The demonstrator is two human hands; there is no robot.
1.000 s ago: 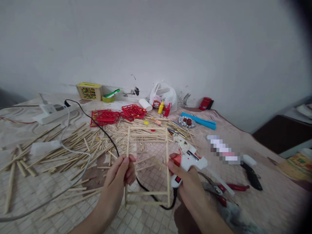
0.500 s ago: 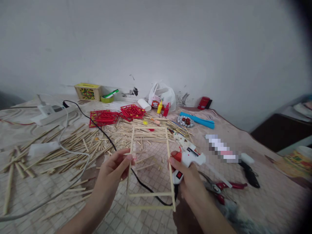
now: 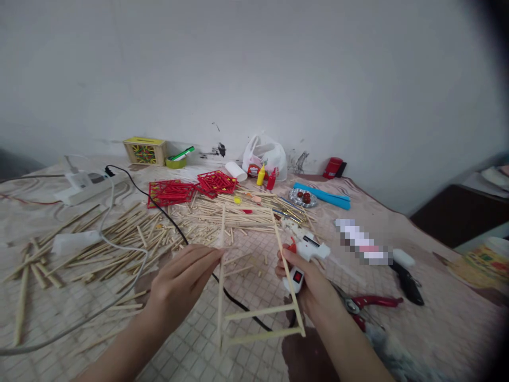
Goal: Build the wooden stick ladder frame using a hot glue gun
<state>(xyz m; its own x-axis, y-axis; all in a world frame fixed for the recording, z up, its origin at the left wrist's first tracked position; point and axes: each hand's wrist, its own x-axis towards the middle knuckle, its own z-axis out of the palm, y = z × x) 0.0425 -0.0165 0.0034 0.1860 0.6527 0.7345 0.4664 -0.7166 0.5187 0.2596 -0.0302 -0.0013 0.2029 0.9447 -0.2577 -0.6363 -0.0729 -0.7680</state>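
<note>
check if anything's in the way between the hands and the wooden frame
Nothing visible stands in the way. The left hand pinches the wooden frame along its left side. The right hand grips the glue gun and also appears to touch the frame's right side.

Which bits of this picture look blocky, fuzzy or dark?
Head view: coarse square blocks cover whatever lies beside the black handle; head view: the glue stick behind the white glue gun looks faint and smeared; head view: blackness eats into the right edge, while the wall looks dull grey.
</note>
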